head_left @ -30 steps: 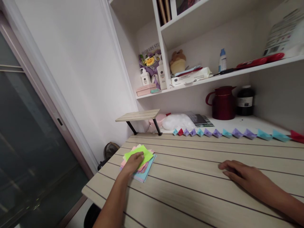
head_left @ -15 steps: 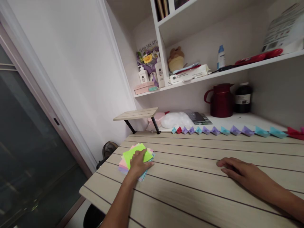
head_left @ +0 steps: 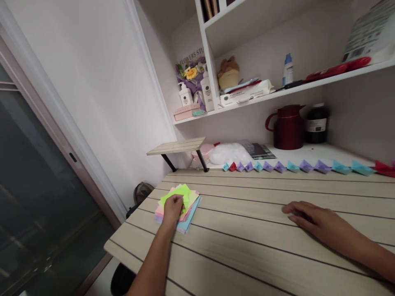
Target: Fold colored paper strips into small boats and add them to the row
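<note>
L hand (head_left: 173, 209) is down on a stack (head_left: 187, 224) of coloured paper at the L end of the desk (head_left: 234, 242); its fingers are curled in and seem to pinch the green sheet (head_left: 186, 191) on top, which bends by the fingertips. R hand (head_left: 319, 220) rests on the desk, well apart, loosely curled, thumb off the fingers, nothing in it. Step in hand, I'd say: getting hold of that top sheet. Next move prob. calls for a pinch on 1 sheet only, w/o dragging the loose colours below. Edges: the stack sits nr the desk's slanting L side, so a slip that way risks a drop; a riser (head_left: 177, 146) stands behind it. Folded boats (head_left: 306, 166) line the back edge, from nr the riser to far R. Widest room is btwn the 2 hands, approx. mid-desk.
</note>
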A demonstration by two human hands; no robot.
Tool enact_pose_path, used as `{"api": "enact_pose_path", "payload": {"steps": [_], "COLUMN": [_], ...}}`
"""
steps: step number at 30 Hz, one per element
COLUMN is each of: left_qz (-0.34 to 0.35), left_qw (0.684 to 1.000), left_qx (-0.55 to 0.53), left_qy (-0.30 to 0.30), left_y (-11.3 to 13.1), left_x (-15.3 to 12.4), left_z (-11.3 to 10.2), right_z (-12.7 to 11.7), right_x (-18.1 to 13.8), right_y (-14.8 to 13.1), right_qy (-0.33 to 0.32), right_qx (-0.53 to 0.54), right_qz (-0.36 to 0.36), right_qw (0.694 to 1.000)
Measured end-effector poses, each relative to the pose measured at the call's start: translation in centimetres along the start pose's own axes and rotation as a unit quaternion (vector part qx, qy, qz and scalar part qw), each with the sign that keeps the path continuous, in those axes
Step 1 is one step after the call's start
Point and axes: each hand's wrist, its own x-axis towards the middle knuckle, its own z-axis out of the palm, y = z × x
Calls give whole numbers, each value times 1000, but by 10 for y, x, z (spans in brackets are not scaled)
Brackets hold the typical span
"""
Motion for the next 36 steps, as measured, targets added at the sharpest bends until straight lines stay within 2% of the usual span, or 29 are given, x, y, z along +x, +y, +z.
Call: {"api": "enact_pose_path", "payload": {"steps": [4,7,11,14,17,18,19,21,23,25,29,32,36], "left_qz": [1,11,36,53,53,35,11,-47,-92,-113,-116,-120,-162], "left_qw": [1000,997,991,990,992,985,969,916,865,834,788,767,761], "left_qx": [-21,-42,-65,-81,-113,-164,-220,-318,-376,-394,-367,-352,-315], "left_qy": [21,55,111,103,30,-40,-114,-239,-321,-371,-481,-523,-544], "left_y": [2,9,27,46,64,69,73,78,80,79,75,70,59], "left_x": [-3,-9,-25,-43,-60,-64,-68,-73,-75,-76,-78,-85,-95], "left_z": [9,7,-2,-1,16,25,36,58,82,102,126,132,139], "right_z": [-1,-2,-2,0,-3,-6,-11,-22,-36,-48,-59,-54,-39], "right_x": [0,0,1,1,1,1,0,-4,-11,-18,-31,-35,-35], "right_y": [1,0,0,-3,-12,-17,-23,-36,-48,-59,-81,-95,-100], "right_qy": [-11,-8,-2,6,5,-1,-6,-7,-36,-48,-82,-133,-124], "right_qx": [-5,-3,3,6,35,60,98,223,370,480,591,630,670], "right_qz": [6,2,-8,-4,1,9,21,41,73,73,79,83,129], "right_qw": [1000,1000,1000,1000,999,998,995,974,925,873,798,760,720]}}
